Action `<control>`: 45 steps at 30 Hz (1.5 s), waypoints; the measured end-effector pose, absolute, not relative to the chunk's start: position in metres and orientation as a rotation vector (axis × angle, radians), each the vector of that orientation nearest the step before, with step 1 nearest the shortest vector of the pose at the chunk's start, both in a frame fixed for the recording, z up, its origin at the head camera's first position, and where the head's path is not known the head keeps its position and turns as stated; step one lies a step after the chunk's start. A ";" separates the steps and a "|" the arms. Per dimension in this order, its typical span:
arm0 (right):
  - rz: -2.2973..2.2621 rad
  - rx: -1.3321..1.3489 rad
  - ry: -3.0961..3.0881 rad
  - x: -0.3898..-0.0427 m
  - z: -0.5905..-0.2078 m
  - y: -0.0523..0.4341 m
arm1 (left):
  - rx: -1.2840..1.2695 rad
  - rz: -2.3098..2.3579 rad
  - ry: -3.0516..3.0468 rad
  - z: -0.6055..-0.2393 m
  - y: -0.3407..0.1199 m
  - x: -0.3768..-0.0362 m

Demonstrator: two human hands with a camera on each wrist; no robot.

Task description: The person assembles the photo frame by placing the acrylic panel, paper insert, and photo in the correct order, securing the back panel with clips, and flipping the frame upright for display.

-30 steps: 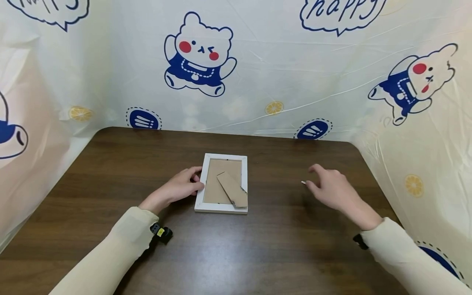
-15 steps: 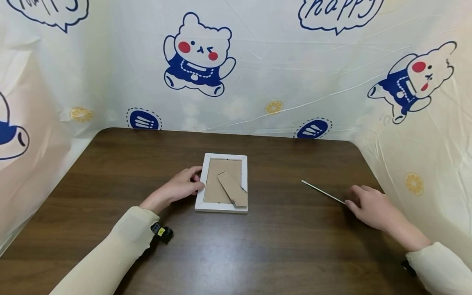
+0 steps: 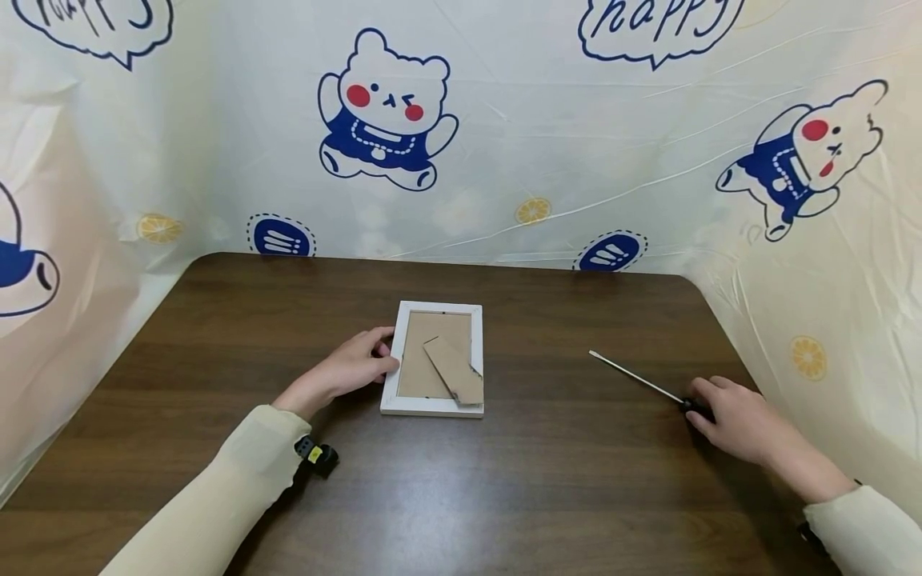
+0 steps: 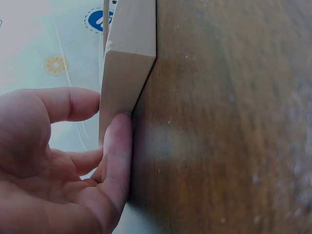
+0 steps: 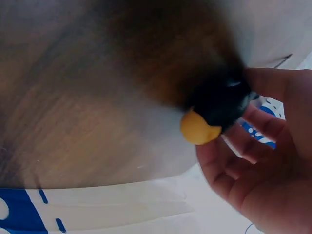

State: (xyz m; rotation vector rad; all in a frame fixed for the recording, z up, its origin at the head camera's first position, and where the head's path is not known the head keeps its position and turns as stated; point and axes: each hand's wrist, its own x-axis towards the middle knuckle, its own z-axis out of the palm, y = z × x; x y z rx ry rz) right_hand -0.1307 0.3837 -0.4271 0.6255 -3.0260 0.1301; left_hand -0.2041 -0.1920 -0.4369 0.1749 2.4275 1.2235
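A white picture frame (image 3: 390, 394) lies face down on the table, its cardboard back and slanted stand flap (image 3: 457, 372) facing up. My left hand (image 3: 350, 362) holds its left edge. In the left wrist view, the thumb (image 4: 80, 103) meets the frame's upper edge while a finger (image 4: 118, 151) lies along its side, close to the tabletop. On the right, my right hand (image 3: 742, 420) grips a screwdriver (image 3: 634, 376) by its black handle. Its thin metal shaft points up and left. The handle's yellow end (image 5: 197, 127) shows in the right wrist view; the fingers partly hide the handle.
The brown wooden table (image 3: 302, 296) has rounded far corners. A pale curtain (image 3: 504, 144) printed with cartoon bears and lemon slices surrounds it at the back and both sides.
My right hand has moved right and nearer to me, from around the screwdriver's shaft to its handle, uncovering the shaft. My left hand and the picture frame have stayed put.
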 end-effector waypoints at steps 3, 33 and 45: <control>0.138 0.715 -2.946 -0.131 -0.433 0.382 | 0.173 1.226 2.428 -0.437 -0.192 -0.204; 0.582 0.774 -2.999 -0.157 -0.407 0.306 | 0.183 1.236 2.435 -0.438 -0.194 -0.204; 0.623 0.856 -2.959 -0.182 -0.406 0.250 | 0.195 1.261 2.435 -0.437 -0.194 -0.201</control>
